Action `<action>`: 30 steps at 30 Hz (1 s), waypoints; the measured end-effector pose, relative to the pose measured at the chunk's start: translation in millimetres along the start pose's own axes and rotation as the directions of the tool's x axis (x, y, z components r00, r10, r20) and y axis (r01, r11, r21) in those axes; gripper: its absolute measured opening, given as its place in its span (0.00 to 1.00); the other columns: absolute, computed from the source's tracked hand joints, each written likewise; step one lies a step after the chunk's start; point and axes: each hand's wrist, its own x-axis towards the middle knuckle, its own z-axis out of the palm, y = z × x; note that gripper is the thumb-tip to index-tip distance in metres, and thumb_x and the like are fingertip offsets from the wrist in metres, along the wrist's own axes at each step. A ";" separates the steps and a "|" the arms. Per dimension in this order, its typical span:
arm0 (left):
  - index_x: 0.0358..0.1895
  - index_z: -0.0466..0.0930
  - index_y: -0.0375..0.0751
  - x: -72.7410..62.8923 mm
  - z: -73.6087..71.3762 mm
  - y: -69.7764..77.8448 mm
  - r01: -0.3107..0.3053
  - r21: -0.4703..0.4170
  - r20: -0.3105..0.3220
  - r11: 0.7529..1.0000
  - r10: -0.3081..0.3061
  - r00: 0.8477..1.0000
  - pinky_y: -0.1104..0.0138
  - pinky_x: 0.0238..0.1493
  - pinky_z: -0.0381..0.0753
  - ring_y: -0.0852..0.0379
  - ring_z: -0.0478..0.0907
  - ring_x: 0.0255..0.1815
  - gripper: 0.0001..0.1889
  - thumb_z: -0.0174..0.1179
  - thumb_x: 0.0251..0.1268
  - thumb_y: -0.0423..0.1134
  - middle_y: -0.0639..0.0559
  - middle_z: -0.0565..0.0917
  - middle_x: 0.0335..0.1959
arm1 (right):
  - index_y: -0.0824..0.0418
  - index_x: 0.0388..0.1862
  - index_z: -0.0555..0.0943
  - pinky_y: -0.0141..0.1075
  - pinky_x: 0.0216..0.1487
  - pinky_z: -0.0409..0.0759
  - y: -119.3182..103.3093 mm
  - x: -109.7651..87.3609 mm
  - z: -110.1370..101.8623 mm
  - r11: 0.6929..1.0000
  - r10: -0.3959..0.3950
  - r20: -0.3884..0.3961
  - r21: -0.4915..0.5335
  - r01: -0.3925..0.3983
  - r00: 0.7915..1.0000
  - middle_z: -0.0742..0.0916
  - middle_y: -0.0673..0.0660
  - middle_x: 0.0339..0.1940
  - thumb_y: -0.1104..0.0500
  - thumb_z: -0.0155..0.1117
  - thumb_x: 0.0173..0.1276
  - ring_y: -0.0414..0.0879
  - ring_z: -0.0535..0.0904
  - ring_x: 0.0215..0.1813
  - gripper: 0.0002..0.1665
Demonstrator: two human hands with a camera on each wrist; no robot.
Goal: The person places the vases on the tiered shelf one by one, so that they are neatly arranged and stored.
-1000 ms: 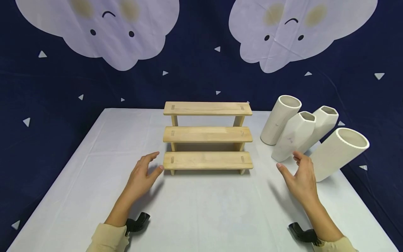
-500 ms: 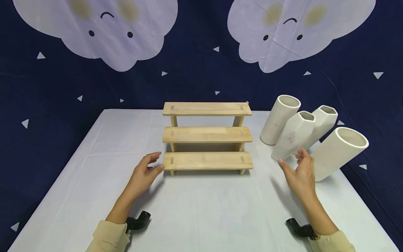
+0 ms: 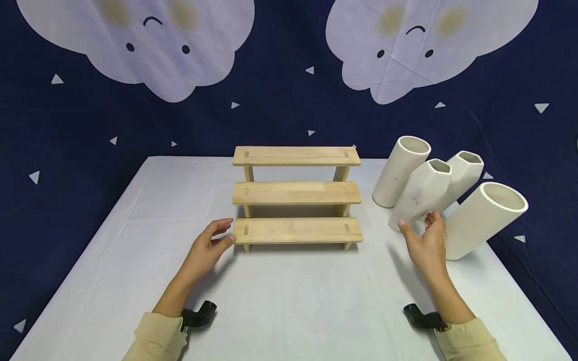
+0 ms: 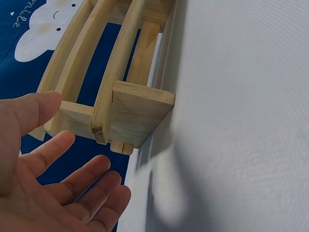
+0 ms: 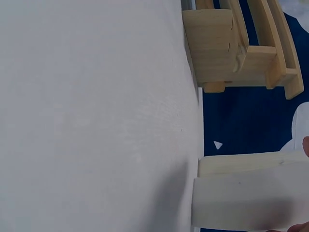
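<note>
In the head view, my left hand [image 3: 201,254] is beside the left end of the wooden three-step display stand [image 3: 297,230], its thumb tip overlapping the lowest step's corner. The left wrist view shows that palm with fingers [image 4: 91,176] spread and nothing in them. My right hand [image 3: 426,245] reaches to the front white faceted vase [image 3: 422,193]. Its thumb lies over the lower part of this vase, its fingers behind, between it and the wide round vase [image 3: 485,220]. Only fingertips show at the right edge of the right wrist view, by a white vase [image 5: 241,198].
A slim round vase [image 3: 402,171] and a second faceted vase [image 3: 462,175] stand close behind the front one. A white cloth covers the table [image 3: 289,301]. Behind it hangs a dark blue curtain [image 3: 280,75] with clouds and small triangles.
My right hand has moved slightly left and forward, closer to the front faceted vase. The left hand has barely moved, its fingers a little nearer the stand. Vases and stand keep their places.
</note>
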 end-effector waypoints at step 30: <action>0.61 0.72 0.40 9.6 5.3 -12.4 0.051 -0.122 0.046 0.991 -0.046 0.998 0.50 0.64 0.66 0.43 0.68 0.64 0.22 0.57 0.66 0.44 0.41 0.74 0.62 | 0.70 0.69 0.57 0.46 0.64 0.67 11.1 30.4 16.0 0.986 0.066 -0.128 0.161 -0.045 0.990 0.71 0.64 0.58 0.56 0.64 0.63 0.47 0.69 0.55 0.41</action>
